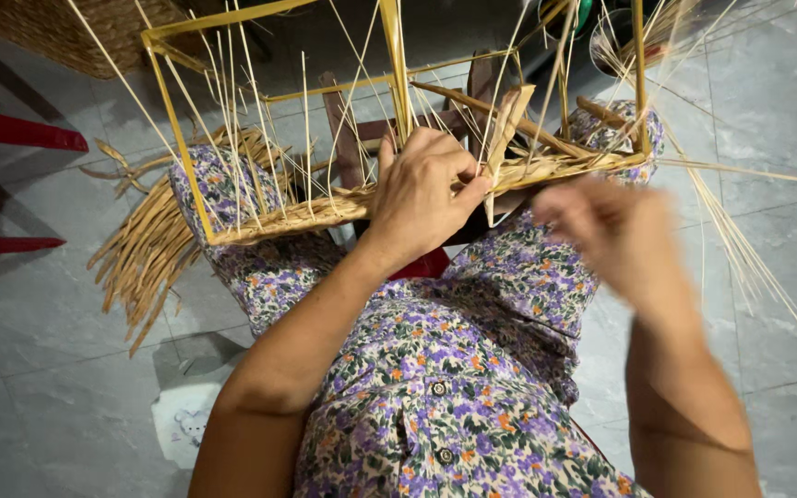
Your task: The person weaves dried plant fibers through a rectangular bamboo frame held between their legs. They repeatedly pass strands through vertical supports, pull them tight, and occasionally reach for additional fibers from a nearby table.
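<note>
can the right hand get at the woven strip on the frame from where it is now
Probably yes. The right hand hangs blurred just short of the woven strip, with nothing between them. The left hand pinches the strip further along, leaving the near end free; only thin loose straws stick out nearby.

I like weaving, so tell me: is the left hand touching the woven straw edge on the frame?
Yes, the left hand grips the woven straw edge on the yellow frame.
</note>
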The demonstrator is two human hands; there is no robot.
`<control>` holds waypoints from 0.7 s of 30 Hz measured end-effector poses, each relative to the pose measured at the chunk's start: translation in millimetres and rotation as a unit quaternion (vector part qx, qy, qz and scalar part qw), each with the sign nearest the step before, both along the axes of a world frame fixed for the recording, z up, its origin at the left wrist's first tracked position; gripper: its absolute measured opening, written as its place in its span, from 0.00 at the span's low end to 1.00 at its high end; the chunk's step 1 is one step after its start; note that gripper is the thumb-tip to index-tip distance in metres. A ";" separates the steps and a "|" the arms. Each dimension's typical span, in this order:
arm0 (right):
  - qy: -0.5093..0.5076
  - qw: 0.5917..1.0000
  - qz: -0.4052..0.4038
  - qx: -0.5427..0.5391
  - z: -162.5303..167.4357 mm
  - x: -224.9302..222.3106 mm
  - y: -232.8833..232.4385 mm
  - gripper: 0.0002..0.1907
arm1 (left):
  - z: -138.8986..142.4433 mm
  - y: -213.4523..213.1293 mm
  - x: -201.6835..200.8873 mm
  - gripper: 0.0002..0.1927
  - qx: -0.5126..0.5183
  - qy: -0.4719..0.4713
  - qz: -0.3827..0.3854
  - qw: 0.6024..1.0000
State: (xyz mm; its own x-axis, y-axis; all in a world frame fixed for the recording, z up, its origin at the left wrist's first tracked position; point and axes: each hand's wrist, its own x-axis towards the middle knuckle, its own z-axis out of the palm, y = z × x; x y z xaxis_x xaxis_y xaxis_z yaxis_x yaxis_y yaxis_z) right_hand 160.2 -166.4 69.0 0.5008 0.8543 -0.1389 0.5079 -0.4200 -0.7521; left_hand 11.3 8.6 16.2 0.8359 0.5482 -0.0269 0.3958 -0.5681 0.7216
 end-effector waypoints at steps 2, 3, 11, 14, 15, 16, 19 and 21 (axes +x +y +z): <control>0.030 0.998 0.033 -0.037 -29.9 -15.7 4.7 0.14 | 0.9 0.0 0.8 0.12 -0.005 0.014 -0.004 1.000; 0.122 0.992 0.019 -0.022 -43.1 -20.2 11.1 0.14 | 0.8 -0.1 0.3 0.12 -0.009 0.022 -0.005 1.000; 0.272 0.920 0.158 0.235 -8.5 -16.4 -47.5 0.18 | -6.7 0.2 -4.9 0.15 0.022 -0.032 -0.024 0.999; 0.433 0.715 0.472 0.280 6.3 20.5 -74.1 0.17 | -6.0 -0.7 -4.5 0.15 0.020 -0.018 -0.027 0.999; 0.409 0.755 0.440 0.261 11.0 22.1 -82.7 0.16 | -5.3 -0.6 -4.6 0.15 0.020 -0.015 -0.029 0.999; 0.367 0.824 0.375 0.216 10.1 24.0 -81.9 0.15 | -4.7 -0.2 -4.6 0.15 0.019 -0.012 -0.029 0.999; 0.219 0.961 0.156 0.059 0.3 16.9 -58.7 0.16 | -4.2 0.2 -5.4 0.15 0.018 -0.015 -0.027 0.999; 0.135 0.988 0.070 -0.004 -19.1 4.1 -31.3 0.18 | -5.9 0.6 -5.0 0.15 0.029 -0.034 -0.027 0.999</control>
State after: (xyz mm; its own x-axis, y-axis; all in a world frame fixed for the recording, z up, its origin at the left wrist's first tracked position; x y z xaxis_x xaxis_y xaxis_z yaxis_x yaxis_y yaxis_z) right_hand 164.3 -197.7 49.9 0.3211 0.9115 -0.2572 0.3433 -0.3651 -0.8653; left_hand 6.3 9.1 10.2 0.8635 0.5005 0.0617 0.3136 -0.6286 0.7117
